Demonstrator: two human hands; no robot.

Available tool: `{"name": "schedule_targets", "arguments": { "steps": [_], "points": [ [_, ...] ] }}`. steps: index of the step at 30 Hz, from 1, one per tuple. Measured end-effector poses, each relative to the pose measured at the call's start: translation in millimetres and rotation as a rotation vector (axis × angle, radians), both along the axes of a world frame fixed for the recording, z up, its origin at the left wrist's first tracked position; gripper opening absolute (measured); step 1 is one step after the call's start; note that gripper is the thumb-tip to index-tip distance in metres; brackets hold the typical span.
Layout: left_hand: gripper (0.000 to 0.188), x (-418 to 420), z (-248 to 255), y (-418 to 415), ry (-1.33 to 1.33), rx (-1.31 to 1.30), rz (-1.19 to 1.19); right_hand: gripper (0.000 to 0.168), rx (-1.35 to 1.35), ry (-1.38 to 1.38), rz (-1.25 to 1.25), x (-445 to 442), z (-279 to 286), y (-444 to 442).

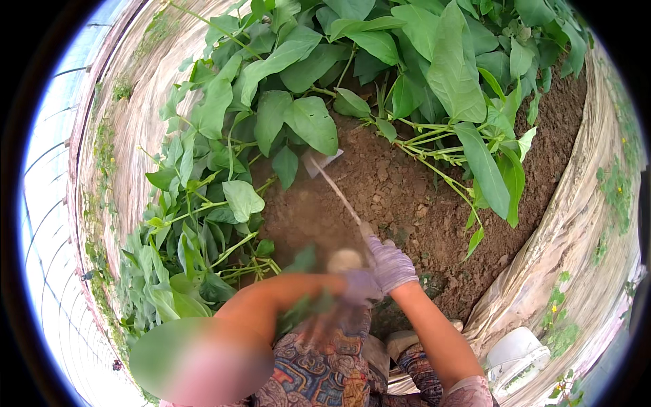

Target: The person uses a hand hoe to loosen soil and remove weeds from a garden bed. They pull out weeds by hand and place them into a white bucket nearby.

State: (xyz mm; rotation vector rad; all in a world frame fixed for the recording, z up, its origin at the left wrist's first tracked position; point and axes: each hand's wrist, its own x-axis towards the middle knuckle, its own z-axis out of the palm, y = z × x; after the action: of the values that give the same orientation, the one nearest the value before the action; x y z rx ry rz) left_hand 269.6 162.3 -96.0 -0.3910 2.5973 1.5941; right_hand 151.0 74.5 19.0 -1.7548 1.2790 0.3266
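Note:
My right hand [395,265], in a light purple glove, is closed around the handle of a small hoe [338,189]. The hoe's pale metal blade [321,164] rests at the soil beneath the leaves, up and to the left of my hands. Close against the right hand is my left hand [362,286], also gloved and blurred. It appears closed on the near end of the handle, though that part is hidden. Brown, crumbly soil [386,188] lies around the handle. Broad-leaved green plants [310,122] with long stems overhang the blade.
Leafy stems [432,152] reach over the soil on the right. Pale plastic sheeting [539,244] borders the bed on both sides. A white bucket [516,356] stands at lower right. A light, blurred round shape [345,260], perhaps a shoe tip, is beside my left hand. Curved greenhouse ribs [43,157] line the left.

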Motion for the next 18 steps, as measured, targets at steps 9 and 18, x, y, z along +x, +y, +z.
{"name": "schedule_targets", "arguments": {
  "steps": [9, 18],
  "points": [
    [0.032, 20.2, -22.6, 14.1, -0.173, 0.14, -0.017, 0.061, 0.053, -0.172, -0.103, 44.5, -69.3, 64.3],
    [0.032, 1.9, -31.2, 20.8, -0.096, 0.047, 0.014, 0.056, -0.054, -0.184, -0.329, 70.6, -44.3, -31.3]
  ]
}}
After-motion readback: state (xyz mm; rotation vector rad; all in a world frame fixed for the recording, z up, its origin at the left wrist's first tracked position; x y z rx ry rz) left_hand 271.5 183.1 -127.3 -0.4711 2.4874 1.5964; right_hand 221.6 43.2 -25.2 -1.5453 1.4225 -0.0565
